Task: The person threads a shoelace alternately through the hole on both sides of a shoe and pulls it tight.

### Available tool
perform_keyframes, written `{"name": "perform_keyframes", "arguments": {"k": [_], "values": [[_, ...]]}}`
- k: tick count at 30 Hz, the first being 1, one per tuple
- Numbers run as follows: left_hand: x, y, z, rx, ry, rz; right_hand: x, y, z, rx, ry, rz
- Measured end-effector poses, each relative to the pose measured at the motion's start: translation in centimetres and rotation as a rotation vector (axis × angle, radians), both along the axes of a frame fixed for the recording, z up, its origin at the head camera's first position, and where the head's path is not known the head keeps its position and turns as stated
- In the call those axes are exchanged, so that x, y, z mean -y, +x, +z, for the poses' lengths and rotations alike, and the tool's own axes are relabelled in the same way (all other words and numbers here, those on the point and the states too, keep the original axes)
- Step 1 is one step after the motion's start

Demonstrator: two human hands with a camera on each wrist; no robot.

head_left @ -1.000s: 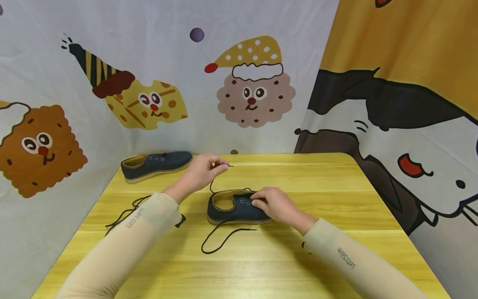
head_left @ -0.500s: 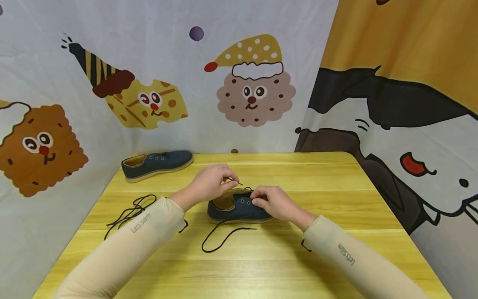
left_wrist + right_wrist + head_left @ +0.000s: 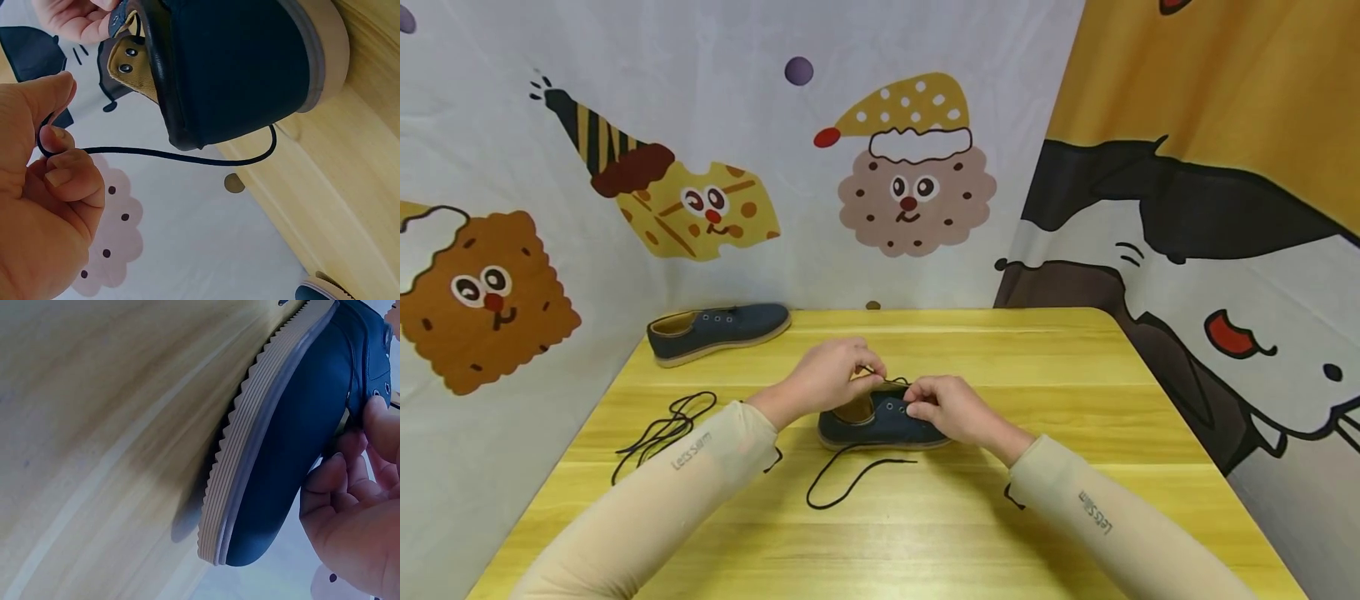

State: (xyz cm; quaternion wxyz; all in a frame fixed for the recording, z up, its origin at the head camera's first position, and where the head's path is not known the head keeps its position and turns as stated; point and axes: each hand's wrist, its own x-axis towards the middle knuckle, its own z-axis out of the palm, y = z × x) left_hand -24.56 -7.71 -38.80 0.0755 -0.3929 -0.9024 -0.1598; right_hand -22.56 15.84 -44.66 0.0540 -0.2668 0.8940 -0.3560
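A dark blue lace-up shoe (image 3: 865, 432) stands on the table with its toe to the right. My left hand (image 3: 831, 379) pinches one end of a black shoelace (image 3: 187, 158) above the shoe's opening. In the left wrist view the lace runs from those fingers past the heel. With thumb and fingers, my right hand (image 3: 953, 408) grips the eyelet flap; in the right wrist view the thumb lies right by an eyelet (image 3: 376, 393). The far flap shows its tan lining and metal eyelets (image 3: 128, 60). The lace's other end lies looped in front of the shoe.
A matching blue shoe (image 3: 730, 329), without a lace in its visible eyelets, stands at the table's back left. Another black lace (image 3: 662, 427) lies loosely bundled by my left forearm. A cartoon-printed curtain (image 3: 820, 208) hangs behind the wooden table (image 3: 1037, 350).
My left hand has come down and to the right with the lace end, from beyond the shoe to close over its opening, near the right hand. The right hand stays on the flap.
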Motion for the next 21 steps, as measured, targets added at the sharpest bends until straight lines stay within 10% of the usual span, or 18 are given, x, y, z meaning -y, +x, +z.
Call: {"name": "perform_keyframes", "arguments": {"k": [21], "values": [[-0.32,0.27,-0.75,-0.011,-0.067,0.007,0.11,0.01,-0.38,0.017,-0.022,-0.036]]}}
